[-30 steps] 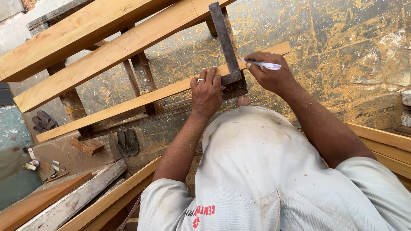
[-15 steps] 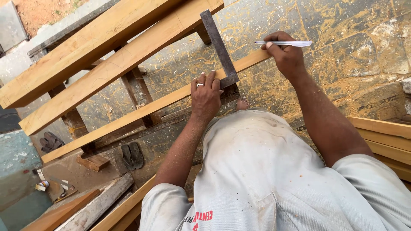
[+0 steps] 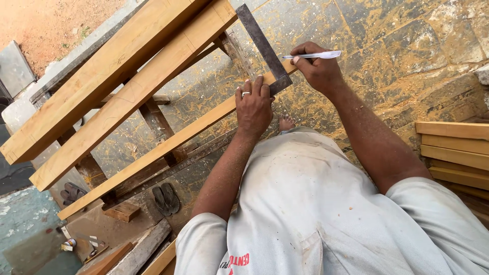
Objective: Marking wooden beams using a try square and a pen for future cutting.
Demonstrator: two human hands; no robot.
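Left hand [image 3: 253, 104] lies flat, fingers spread, pressing the try square [image 3: 265, 48] onto the narrow wooden batten [image 3: 168, 145] near its far end. Right hand [image 3: 316, 69], grip pinched on a white pen [image 3: 313, 55], tip at the blade beside the batten's end. Thicker planks [image 3: 112, 86] lie beyond.

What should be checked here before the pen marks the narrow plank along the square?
1. Left hand presses the try square onto the narrow plank: ok.
2. Square's stock sits flush against the plank edge: cannot tell, the hand covers it.
3. Right hand has a closed grip on the white pen: ok.
4. Pen tip touches the plank beside the blade: cannot tell, fingers hide it.
5. Plank rests on the wooden trestle: ok.
6. Bare foot stands below the plank: not ok.
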